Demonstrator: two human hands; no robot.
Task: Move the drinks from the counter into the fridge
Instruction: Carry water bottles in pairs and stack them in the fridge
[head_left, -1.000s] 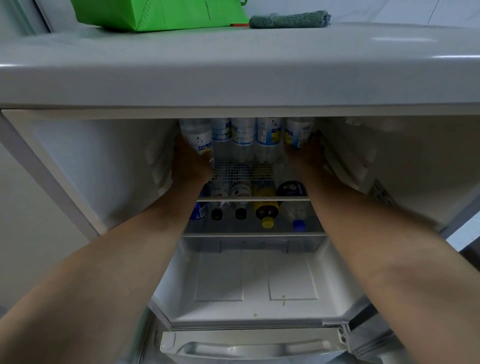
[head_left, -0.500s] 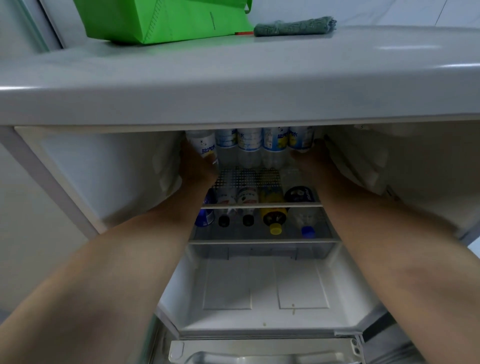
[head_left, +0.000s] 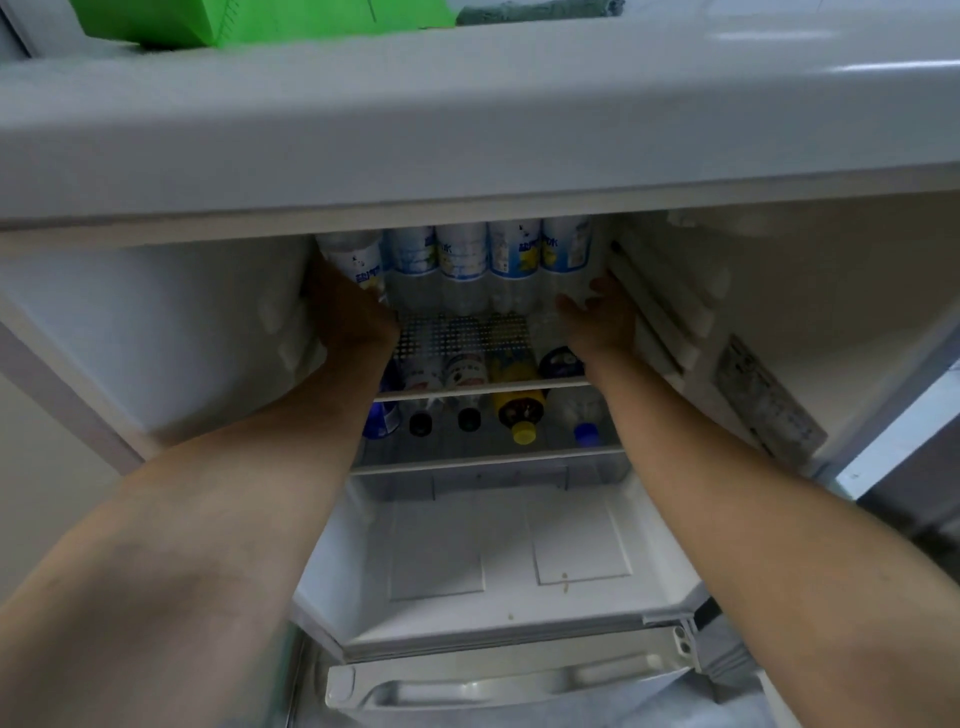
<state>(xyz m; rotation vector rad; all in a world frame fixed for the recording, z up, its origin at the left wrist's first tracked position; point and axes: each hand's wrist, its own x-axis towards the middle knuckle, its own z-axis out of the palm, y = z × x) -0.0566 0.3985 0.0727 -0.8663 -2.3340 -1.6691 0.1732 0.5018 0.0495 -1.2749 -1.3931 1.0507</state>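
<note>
Fingers of the right hand are spread open, tips just touching the clear lower part of the rightmost bottle in a row of five upright bottles on the fridge's upper shelf. The left hand is curled around the leftmost bottle, which leans a little toward the wall; its fingers are hidden behind the bottle, so the grip shows only from the back of the hand. Between the two hands the three middle bottles stand side by side, touching. Below the fingers, on the next shelf down, more drinks lie with caps toward the camera. Above, the bench carries a green bag and a cloth.
</note>
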